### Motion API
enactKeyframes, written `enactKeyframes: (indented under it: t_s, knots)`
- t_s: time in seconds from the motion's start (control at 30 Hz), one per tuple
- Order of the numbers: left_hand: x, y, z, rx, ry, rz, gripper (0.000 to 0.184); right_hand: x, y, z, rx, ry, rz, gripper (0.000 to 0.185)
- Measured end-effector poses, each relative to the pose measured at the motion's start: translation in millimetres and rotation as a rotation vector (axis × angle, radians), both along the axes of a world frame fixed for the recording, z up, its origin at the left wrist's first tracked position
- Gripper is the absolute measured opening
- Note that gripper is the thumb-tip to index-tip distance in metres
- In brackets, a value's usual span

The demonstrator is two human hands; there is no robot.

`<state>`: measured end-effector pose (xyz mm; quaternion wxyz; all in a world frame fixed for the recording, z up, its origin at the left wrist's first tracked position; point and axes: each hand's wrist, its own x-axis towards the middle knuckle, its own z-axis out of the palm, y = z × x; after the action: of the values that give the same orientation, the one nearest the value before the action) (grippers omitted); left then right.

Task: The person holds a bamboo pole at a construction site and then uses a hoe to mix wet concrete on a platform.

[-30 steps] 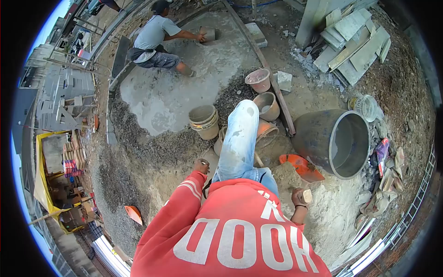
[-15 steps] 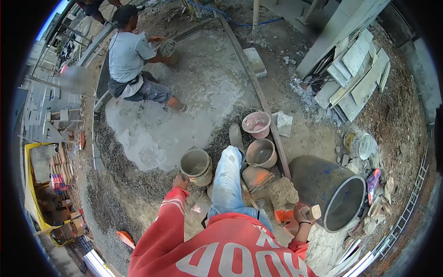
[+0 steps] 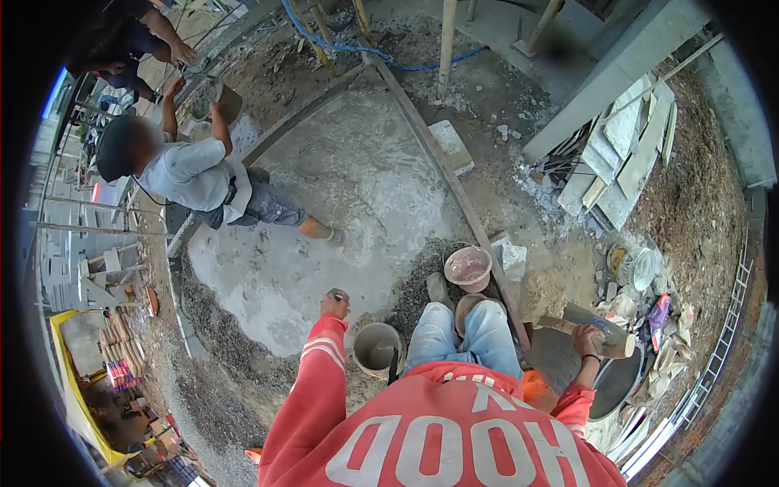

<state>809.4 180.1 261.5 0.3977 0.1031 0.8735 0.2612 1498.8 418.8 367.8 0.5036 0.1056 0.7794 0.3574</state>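
My left hand is stretched forward above the wet concrete, fingers curled; whether anything is in them is hidden. Just right of it and nearer my body stands a grey bucket, apart from the hand. My right hand is closed around a wooden-handled tool held out to my right. At the tool's far end shows a heap of wet mortar. A large dark drum lies below this hand, partly hidden by it and the tool.
A pink bucket stands beside the wooden form board. One co-worker stands in the concrete, holding a bucket near another person at upper left. Stacked boards lean at right. Gravel borders the concrete.
My left hand has left the bucket's rim and moved over the concrete. My right hand has lifted the tool with the mortar rightward. The co-worker has turned left with the bucket raised.
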Motion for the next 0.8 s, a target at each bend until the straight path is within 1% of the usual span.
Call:
enactKeyframes:
  t_s: [0.03,0.07,0.13,0.17,0.23,0.37,0.43,0.47,0.5,0.57,0.6,0.63,0.73,0.77,0.8]
  knots:
    - [-11.6,20.9,5.4,0.052,-0.014,0.005,0.009,-2.6,10.5,1.9,0.004,0.020,-0.012,0.031]
    - [-21.7,43.0,14.6,0.045,-0.019,-0.023,0.009,-2.3,20.4,3.6,0.012,0.039,-0.026,0.037]
    - [-39.4,87.2,39.7,0.149,0.012,-0.044,0.011,-12.6,40.8,24.4,-0.012,-0.083,0.016,0.052]
    - [-44.8,105.5,48.3,0.152,0.009,-0.068,0.011,-19.5,52.9,34.3,-0.011,-0.084,-0.008,0.052]
    - [-52.7,128.0,59.6,0.171,0.053,-0.092,0.010,-33.6,66.9,45.4,0.003,-0.262,0.111,0.064]
    - [-53.7,151.1,49.9,0.221,0.041,-0.074,0.009,-24.8,107.5,12.5,-0.054,-0.215,0.117,0.060]
    - [-51.8,157.3,36.2,0.219,0.019,-0.017,0.009,-21.3,127.2,-19.2,-0.109,-0.210,0.157,0.058]
    - [-51.4,163.6,26.1,0.215,0.024,-0.020,0.008,-30.8,143.1,-16.6,-0.177,-0.271,0.278,0.042]
    - [-52.1,166.8,14.1,0.211,0.031,-0.014,0.008,-22.5,152.1,-46.7,-0.180,-0.264,0.285,0.042]
    - [-50.3,189.5,-17.5,0.192,0.032,0.072,0.008,-3.4,175.7,-118.9,-0.269,-0.034,0.044,0.028]
    - [-53.9,193.5,-46.8,0.200,0.013,0.117,0.007,-0.8,187.1,-147.6,-0.287,-0.024,0.050,0.028]
    - [-51.8,200.1,-71.4,0.155,0.003,0.190,0.006,6.6,203.4,-176.7,-0.300,-0.018,0.067,0.030]
    - [-36.4,235.0,-136.9,0.034,-0.070,0.440,0.003,36.4,257.7,-305.2,-0.574,0.072,-0.059,0.028]
    - [-26.0,253.9,-142.0,-0.083,-0.048,0.396,0.006,43.0,275.0,-334.6,-0.639,0.056,-0.057,0.027]
    - [-11.5,278.7,-168.5,-0.096,0.008,0.382,0.006,34.5,307.2,-343.6,-0.650,0.011,0.021,0.026]
